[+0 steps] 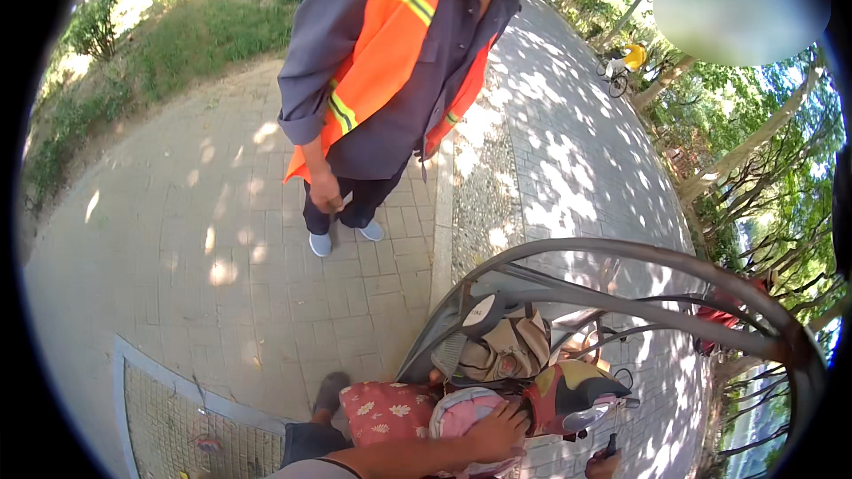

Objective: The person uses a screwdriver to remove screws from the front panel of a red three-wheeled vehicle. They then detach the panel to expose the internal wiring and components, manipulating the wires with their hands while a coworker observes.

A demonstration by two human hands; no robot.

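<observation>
My left hand (499, 431) rests on a pink and grey padded cloth item (463, 408), its fingers laid over the top. Beside it, to the left, lies a red cushion-like cloth (383, 410) with pale leaf prints. A red, black and yellow bag or cover (568, 390) sits just right of the fingers. At the lower edge, only part of my right hand (603, 465) shows, closed around a short dark handle (611, 444). Beyond my hands, a beige and black bag (510, 346) sits inside a curved dark metal frame (657, 257).
A person in an orange reflective vest (390, 53) stands ahead on the paving (240, 248). A cyclist in yellow (634, 58) is farther off on the path at right. A metal-edged grate (177, 417) lies at lower left. Trees line the right side, grass the left.
</observation>
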